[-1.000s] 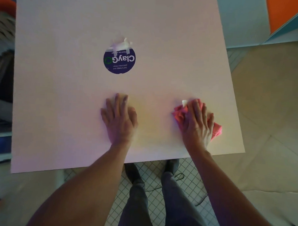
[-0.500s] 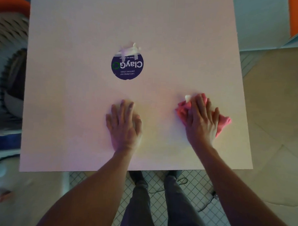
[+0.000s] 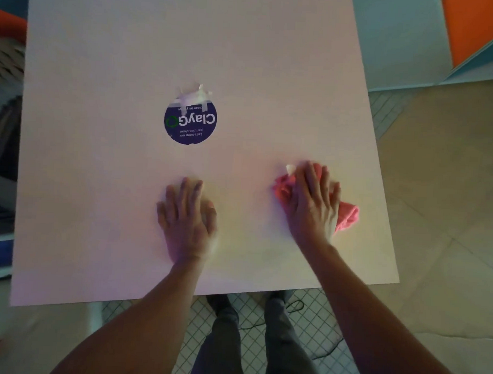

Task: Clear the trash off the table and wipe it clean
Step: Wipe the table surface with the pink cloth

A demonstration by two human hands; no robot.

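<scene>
Pink cloth (image 3: 348,216), bunched and damp-looking, lies under my right hand (image 3: 313,206) near the right edge of the pale table (image 3: 98,180). My fingers lie fairly straight across the top of it and press it flat against the surface; folds stick out to the left of my knuckles and to the right, past the heel of my palm. My left hand (image 3: 186,215) rests palm down on the bare tabletop, fingers spread a little and holding nothing, well apart from the cloth.

Against the frames from a second ago and half a second ago, very little differs. Both hands keep the same pose and the same spacing, and the cloth is bunched much as it was. The right hand sits a touch farther from the near edge than a second ago. The round purple sticker (image 3: 190,122) is still stuck to the middle of the table, its torn white top edge (image 3: 197,95) peeling up as before.

A small white scrap (image 3: 290,169) peeps out at my right fingertips; whether it is a tag on the cloth or a bit of paper I cannot tell. Most of the cloth is hidden beneath my hand. My left hand is blurred along its right side. The far table edge is cut off by the frame, and the dim shapes on the left are too dark to make out. My dark trousers (image 3: 224,341) show below the near edge.
</scene>
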